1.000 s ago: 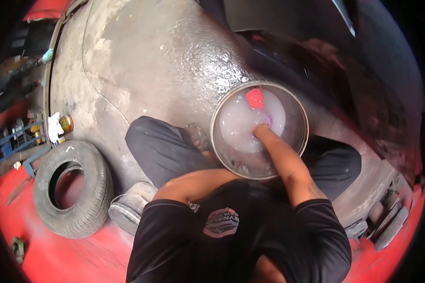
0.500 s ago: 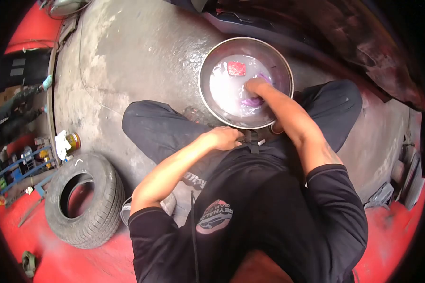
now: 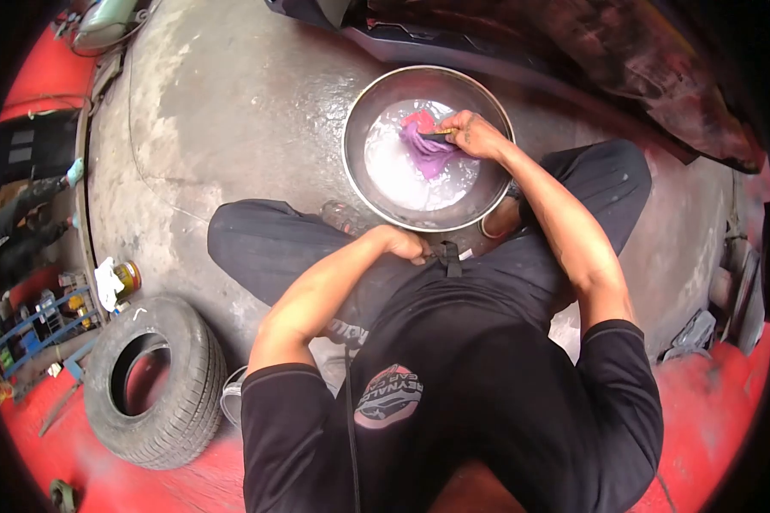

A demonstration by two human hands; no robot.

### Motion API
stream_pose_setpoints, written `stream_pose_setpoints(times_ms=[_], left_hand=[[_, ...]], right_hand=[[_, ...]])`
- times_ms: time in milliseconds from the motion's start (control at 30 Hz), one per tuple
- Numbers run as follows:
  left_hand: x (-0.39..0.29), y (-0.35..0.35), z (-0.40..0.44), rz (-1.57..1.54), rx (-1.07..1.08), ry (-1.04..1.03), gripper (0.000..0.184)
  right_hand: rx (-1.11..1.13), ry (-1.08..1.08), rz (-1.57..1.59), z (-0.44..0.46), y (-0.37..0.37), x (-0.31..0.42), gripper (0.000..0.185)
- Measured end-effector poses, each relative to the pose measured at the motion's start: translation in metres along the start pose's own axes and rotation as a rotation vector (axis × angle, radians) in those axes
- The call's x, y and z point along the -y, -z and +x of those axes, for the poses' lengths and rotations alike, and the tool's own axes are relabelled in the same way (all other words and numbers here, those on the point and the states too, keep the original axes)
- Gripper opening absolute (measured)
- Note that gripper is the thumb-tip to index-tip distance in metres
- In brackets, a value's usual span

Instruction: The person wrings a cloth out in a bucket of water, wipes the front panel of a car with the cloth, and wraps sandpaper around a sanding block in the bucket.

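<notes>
A metal basin [image 3: 357, 184] with cloudy, soapy water [image 3: 402, 175] stands between my bent legs. Over the water, my right hand [image 3: 477, 135] grips a wet, bunched purple cloth [image 3: 432, 156]. A small dark piece with a yellowish edge also shows at its fingers; its kind is unclear. Behind the cloth, partly covered, is a red block [image 3: 420, 120] that looks like a sponge. My left hand [image 3: 405, 244] rests curled at my lap, beside a black strap [image 3: 450, 259] at my waist. Its fingertips are hidden, and I cannot make out what they hold, if anything.
A tire [image 3: 156, 385] lies at the left, near a yellow can [image 3: 128, 277] with white cloth. Dark vehicle panels [image 3: 488, 47] rise beyond the basin. Another person [image 3: 26, 218] is at the far left. Dark parts [image 3: 693, 333] lie at the right.
My right hand has come up out of the water, lifting the purple cloth toward the red block. My left hand stays at my lap, its fingers more curled.
</notes>
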State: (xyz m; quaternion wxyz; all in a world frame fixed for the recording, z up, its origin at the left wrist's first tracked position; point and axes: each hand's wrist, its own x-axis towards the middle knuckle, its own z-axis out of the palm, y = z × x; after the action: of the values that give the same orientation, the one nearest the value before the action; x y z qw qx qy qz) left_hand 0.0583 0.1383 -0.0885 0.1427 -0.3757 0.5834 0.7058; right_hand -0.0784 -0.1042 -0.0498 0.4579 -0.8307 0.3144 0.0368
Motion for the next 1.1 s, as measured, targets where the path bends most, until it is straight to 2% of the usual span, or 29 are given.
stream_pose_setpoints(times_ms=[67, 100, 133, 200, 233, 333, 400, 433, 533, 700, 733, 933, 1067, 1100], left_hand=[[0.018, -0.003, 0.022, -0.084, 0.183, 0.092, 0.057], [0.028, -0.011, 0.027, -0.168, 0.075, 0.12, 0.06], [0.037, -0.016, 0.027, -0.376, 0.067, 0.058, 0.059], [0.053, -0.025, 0.029, -0.795, 0.067, -0.067, 0.058], [0.061, -0.022, 0.041, -0.947, 0.125, 0.108, 0.055], [0.079, -0.027, 0.056, -1.139, 0.153, 0.112, 0.053], [0.073, -0.026, 0.071, -1.113, 0.162, 0.064, 0.052], [0.068, -0.023, 0.079, -1.092, 0.161, 0.036, 0.052], [0.047, -0.02, 0.105, -1.005, 0.132, -0.033, 0.05], [0.018, -0.013, 0.116, -0.869, 0.076, -0.085, 0.048], [0.015, -0.013, 0.115, -0.847, 0.065, -0.086, 0.047], [0.013, -0.025, 0.103, -0.706, -0.004, -0.069, 0.045], [0.021, -0.03, 0.099, -0.531, -0.078, -0.029, 0.044], [0.021, -0.034, 0.097, -0.477, -0.097, -0.015, 0.044]], right_hand=[[-0.044, 0.094, -0.03, 0.0, -0.006, -0.013, 0.027], [-0.042, 0.085, -0.04, -0.003, -0.013, -0.019, 0.029], [0.065, -0.012, -0.099, -0.006, -0.008, -0.003, 0.029], [0.054, 0.017, -0.35, -0.007, -0.02, -0.009, 0.028], [0.1, -0.026, -0.353, -0.007, -0.028, -0.013, 0.026], [0.19, -0.094, -0.405, 0.009, -0.037, -0.018, 0.028], [0.21, -0.097, -0.489, 0.009, -0.037, -0.005, 0.029], [0.166, -0.137, -0.397, 0.011, -0.042, -0.012, 0.027], [0.174, -0.18, -0.38, 0.017, -0.045, -0.011, 0.026], [0.22, -0.125, -0.477, 0.013, -0.045, -0.005, 0.029], [0.229, -0.097, -0.507, 0.011, -0.046, -0.004, 0.037], [0.22, -0.142, -0.425, 0.015, -0.052, -0.013, 0.034], [0.059, -0.104, -0.356, 0.03, -0.041, -0.016, 0.024], [0.045, -0.156, -0.252, 0.034, -0.033, -0.009, 0.032]])
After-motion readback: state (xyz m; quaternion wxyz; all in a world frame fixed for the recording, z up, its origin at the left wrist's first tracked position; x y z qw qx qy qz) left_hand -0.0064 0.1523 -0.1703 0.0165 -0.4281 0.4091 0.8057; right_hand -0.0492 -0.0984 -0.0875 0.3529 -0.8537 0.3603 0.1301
